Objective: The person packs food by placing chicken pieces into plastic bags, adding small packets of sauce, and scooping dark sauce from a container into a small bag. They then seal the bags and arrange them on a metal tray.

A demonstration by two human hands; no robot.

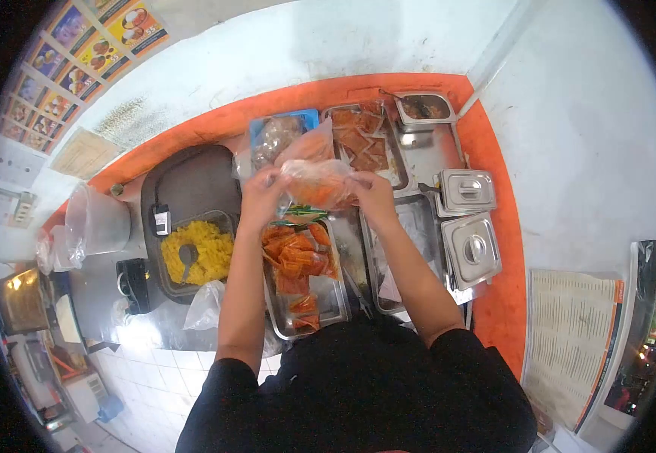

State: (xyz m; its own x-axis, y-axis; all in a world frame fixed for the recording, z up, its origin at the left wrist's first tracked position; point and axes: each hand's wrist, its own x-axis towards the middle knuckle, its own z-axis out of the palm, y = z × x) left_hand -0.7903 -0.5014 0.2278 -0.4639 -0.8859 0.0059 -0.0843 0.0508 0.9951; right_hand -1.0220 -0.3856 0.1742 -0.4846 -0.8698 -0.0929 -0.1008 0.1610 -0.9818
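A clear plastic bag (316, 181) with orange contents is stretched between my two hands, above the counter. My left hand (263, 198) pinches its left edge, and my right hand (375, 199) grips the right edge. Just under the bag lies a metal tray (341, 306) with several orange-red sauce packets (298, 255) in it. Another bag with orange contents (309, 145) is partly hidden behind the held one. Beyond my left hand, a blue basket (309, 117) contains clear plastic bags (277, 137).
Left is a rice warmer with yellow rice (205, 245) and a dark scoop (188, 257). A tray of flat brown packets (362, 143) sits at the back. Right stand lidded steel containers (470, 189), an open sauce container (426, 109) and another metal tray (430, 226).
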